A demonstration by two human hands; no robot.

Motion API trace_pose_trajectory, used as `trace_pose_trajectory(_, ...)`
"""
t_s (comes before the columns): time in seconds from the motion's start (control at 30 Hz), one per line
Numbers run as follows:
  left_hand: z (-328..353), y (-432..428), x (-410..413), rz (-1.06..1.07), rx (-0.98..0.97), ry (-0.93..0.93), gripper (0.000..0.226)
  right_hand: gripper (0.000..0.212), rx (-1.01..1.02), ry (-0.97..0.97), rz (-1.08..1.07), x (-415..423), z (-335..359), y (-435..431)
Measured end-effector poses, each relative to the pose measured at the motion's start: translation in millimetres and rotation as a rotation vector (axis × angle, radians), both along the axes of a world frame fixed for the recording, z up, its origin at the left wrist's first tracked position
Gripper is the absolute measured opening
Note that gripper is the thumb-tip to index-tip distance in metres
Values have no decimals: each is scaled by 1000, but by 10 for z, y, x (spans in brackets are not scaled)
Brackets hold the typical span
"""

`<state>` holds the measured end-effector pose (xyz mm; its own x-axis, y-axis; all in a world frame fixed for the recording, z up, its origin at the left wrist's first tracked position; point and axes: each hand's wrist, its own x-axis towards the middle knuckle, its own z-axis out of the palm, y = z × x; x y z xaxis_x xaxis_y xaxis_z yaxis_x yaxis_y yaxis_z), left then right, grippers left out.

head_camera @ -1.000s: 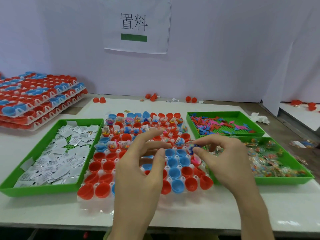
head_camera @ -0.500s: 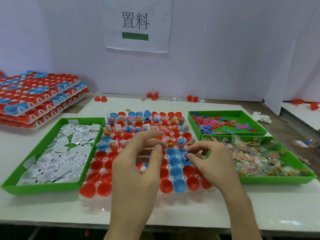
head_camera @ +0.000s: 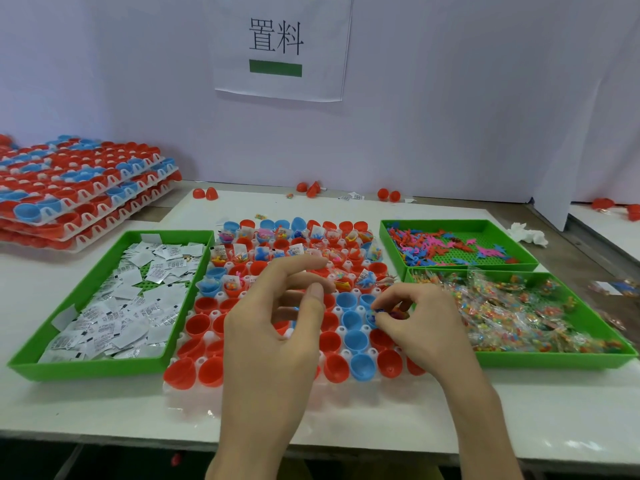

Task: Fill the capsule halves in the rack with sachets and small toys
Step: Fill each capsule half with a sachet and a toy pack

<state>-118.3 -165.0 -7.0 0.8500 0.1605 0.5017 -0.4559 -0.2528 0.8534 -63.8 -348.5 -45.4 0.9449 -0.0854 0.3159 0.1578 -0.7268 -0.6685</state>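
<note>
Two hands are over the rack (head_camera: 187, 393), which lies on the desk (head_camera: 381, 417) between green trays. The left hand (head_camera: 273, 327) hovers above the middle of it, its fingers (head_camera: 298, 266) loosely bent and apart from each other, and I see nothing held in them. The right hand (head_camera: 426, 327) is low at the right side of the rack; its fingers pinch a small blue toy (head_camera: 379, 311) just over a blue half; whether the toy touches that half I cannot tell.

The halves (head_camera: 355, 339), red and blue, stand open side up in the rack; those in the far rows carry sachets and toys, those in the near rows are empty.

Just beside the rack on the left, the left tray (head_camera: 86, 368) has the white sachets (head_camera: 131, 306). On the right, the far tray (head_camera: 460, 225) has the loose toys (head_camera: 433, 247), pink, blue and red; the near tray (head_camera: 554, 360) has clear packets (head_camera: 519, 317) with coloured pieces inside.

More racks (head_camera: 76, 195) with halves are stacked at the far left of the desk; some red halves (head_camera: 206, 194) lie loose by the wall (head_camera: 450, 98), under a paper sign (head_camera: 277, 46); a crumpled tissue (head_camera: 528, 233) lies just right of the far tray.
</note>
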Motion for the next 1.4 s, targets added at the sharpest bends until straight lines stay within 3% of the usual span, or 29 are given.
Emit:
trace_pose_trajectory(0.17, 9, -2, -11, -1, 4, 1, 34, 36, -30, 41, 13, 2, -6, -13)
trace_pose_trajectory(0.43, -1, -12, -17, 14, 12, -3, 31, 19, -91, 50, 30, 5, -11, -24)
trace_pose_trajectory(0.6, -17, 6, -10, 22, 26, -17, 36, 31, 63, 35, 74, -30, 12, -67)
trace_pose_trajectory(0.8, -38, 96, 25, 39, 58, -3, 35, 23, 226, 9, 123, -48, 45, -107)
trace_pose_trajectory(0.93, -103, 706, 234, 104, 160, 155, 26, 23, 387, -87, 98, -48, 32, -165)
trace_pose_trajectory(1.07, -279, 1438, 626, 352, 511, 420, 27, 25, 570, -178, -15, -11, 22, -220)
trace_pose_trajectory(1.13, -358, 1599, 793, 356, 691, 593, 37, 23, 525, -215, -108, 1, 4, -248)
trace_pose_trajectory(1.2, -405, 1641, 880, 347, 783, 659, 36, 20, 341, -214, -237, 1, -32, -318)
trace_pose_trajectory(1.3, -458, 1641, 912, 424, 740, 619, 25, 21, 101, -19, -352, -2, -91, -463)
trace_pose_trajectory(1.4, -494, 1624, 889, 473, 702, 579, 20, 18, 105, 122, -309, -11, -98, -502)
